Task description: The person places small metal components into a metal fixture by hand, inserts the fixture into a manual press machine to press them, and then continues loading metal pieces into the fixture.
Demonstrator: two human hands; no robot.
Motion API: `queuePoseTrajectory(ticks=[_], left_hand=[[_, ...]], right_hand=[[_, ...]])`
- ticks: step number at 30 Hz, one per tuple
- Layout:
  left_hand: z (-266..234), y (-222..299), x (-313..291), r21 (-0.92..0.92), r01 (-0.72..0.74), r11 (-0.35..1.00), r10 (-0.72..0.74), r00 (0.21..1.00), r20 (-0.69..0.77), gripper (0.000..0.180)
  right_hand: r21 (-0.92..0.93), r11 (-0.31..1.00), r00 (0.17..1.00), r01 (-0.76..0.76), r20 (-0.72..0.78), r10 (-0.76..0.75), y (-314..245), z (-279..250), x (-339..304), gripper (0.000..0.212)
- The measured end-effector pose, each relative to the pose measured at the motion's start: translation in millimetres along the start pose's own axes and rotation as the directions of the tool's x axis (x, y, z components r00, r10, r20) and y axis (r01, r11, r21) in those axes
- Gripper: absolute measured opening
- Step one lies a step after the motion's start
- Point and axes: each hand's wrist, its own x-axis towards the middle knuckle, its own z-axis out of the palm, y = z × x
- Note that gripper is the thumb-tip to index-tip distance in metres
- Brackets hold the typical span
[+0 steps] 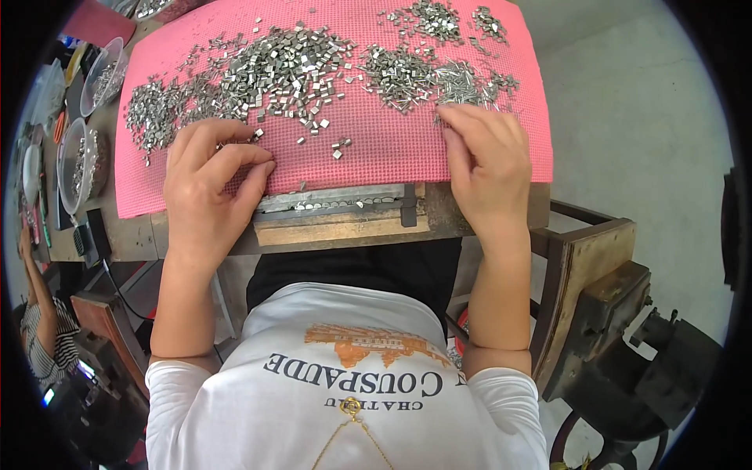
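My left hand (pixel 207 176) rests at the front left of the pink mesh mat (pixel 376 164). Its thumb and index fingertips come together in a pinch, and what they hold, if anything, is too small to make out. Another fingertip is beside a small metal piece (pixel 257 135). On the right, my right hand (pixel 493 160) reaches to the near edge of a pile of thin metal pins (pixel 460 78), thumb and index apart. Between my hands, at the table edge, lies a metal bar fixture (pixel 337 205) on a wooden block (pixel 341 231), with a row of small shiny pieces along it.
Heaps of small metal blocks (pixel 286 66) and short pieces (pixel 397 74) cover the mat's far part. Plastic tubs (pixel 78 164) of metal parts stand at left. A dark machine (pixel 634 360) is at lower right. Another person's arm (pixel 39 290) shows at far left.
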Motion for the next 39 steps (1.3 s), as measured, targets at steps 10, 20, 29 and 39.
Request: queuePoseTrajectory(ticks=[10, 20, 29, 39], left_hand=[[-14, -2, 5, -0.011, -0.019, 1.000, 0.021, 0.981, 0.193, 0.015], [-19, 4, 8, 0.143, -0.062, 0.988, 0.033, 0.980, 0.199, 0.015], [-13, 5, 10, 0.078, -0.023, 0.997, 0.009, 0.983, 0.184, 0.013], [-6, 24, 4, -0.292, 0.052, 0.955, 0.005, 0.982, 0.191, 0.011]], right_hand=[[0.024, 0.999, 0.998, 0.032, 0.047, -0.033, 12, -15, -8, 0.022], [0.091, 0.991, 0.993, -0.098, 0.075, 0.092, -2, -16, -8, 0.012], [-0.094, 0.995, 0.993, -0.043, 0.101, 0.053, -9, -10, 0, 0.012], [-0.092, 0.994, 0.991, -0.052, 0.116, 0.062, -8, -15, -3, 0.013]])
